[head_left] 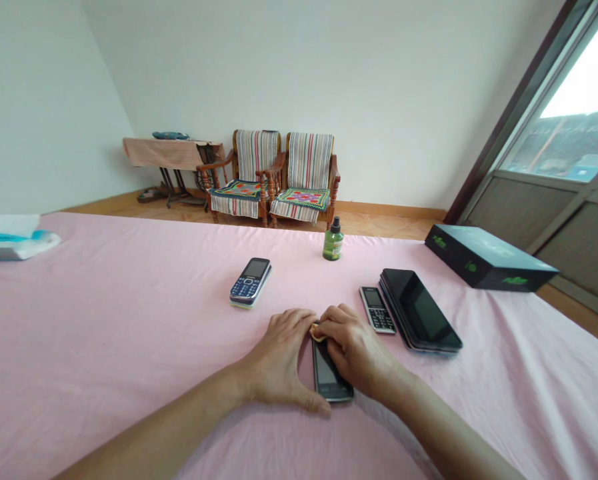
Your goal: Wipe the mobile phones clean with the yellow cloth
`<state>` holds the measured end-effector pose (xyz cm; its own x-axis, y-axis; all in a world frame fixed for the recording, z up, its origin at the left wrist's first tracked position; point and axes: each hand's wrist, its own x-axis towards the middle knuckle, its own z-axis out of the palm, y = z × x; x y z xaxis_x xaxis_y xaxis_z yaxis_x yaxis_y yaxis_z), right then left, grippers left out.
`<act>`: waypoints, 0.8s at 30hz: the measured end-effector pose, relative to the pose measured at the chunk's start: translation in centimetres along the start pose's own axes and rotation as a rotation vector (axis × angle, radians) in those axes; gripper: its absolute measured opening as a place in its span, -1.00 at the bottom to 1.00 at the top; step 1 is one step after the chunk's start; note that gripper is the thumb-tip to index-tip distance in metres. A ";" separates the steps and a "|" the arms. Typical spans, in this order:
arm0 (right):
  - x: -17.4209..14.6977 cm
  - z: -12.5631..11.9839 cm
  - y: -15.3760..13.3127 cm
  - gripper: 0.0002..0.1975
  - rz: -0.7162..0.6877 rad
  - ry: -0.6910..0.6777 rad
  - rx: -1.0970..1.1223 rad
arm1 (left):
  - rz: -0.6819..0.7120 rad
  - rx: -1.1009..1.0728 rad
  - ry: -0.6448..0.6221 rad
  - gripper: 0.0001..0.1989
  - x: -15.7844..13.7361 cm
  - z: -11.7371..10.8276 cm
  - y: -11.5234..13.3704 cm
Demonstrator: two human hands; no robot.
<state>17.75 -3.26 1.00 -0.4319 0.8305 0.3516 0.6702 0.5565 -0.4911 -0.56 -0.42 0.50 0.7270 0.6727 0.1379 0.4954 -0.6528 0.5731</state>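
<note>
A dark smartphone [327, 373] lies screen up on the pink cloth, close in front of me. My left hand [277, 363] braces it from the left, with the thumb by its lower end and the fingers around its upper end. In the bent fingers of my right hand [355, 343] is a small yellow-orange cloth [317, 332], pressed on the top of the screen. My right hand covers part of the phone's right side. Just beyond that hand is a silver keypad phone [377, 311], beside a stack of dark tablets or large phones [421, 310].
A blue keypad phone [251, 280] rests on another device at centre left. Farther back stand a green spray bottle [333, 244] and a black box [483, 257]. A tissue pack [13, 243] lies far left on the pink bedspread [129, 300]. Two wooden chairs [303, 170] stand by the wall.
</note>
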 end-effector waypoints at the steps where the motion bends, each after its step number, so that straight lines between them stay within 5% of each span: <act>1: -0.1 0.0 -0.1 -0.70 -0.002 -0.005 0.003 | 0.003 -0.003 -0.001 0.00 0.0 0.0 0.0; 24: -1.6 -1.0 -1.4 -0.66 -0.067 -0.203 0.228 | -0.016 0.025 -0.031 0.11 -0.1 -0.5 0.1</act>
<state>18.11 -5.40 1.98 -0.5974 0.7670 0.2343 0.4937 0.5819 -0.6463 -0.80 -0.37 0.93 0.7330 0.6724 0.1031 0.5189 -0.6507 0.5544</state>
